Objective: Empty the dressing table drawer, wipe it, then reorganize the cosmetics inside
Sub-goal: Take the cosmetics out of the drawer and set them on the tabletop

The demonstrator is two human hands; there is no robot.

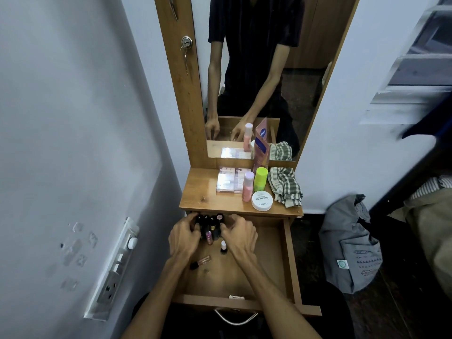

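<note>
My left grip (184, 237): fingers curled round the left side of the nail polish cluster (210, 225).
My right grip (241, 237): curled on its right side; exact contact seemingly hidden.
Arms: both stretched forward into the open drawer (289, 260).
Cluster: drawer's back-left.
Loose bottles: one upright (223, 246), one lying (201, 262).
Bench (203, 192): checked cloth (285, 185), white jar (262, 200).
</note>
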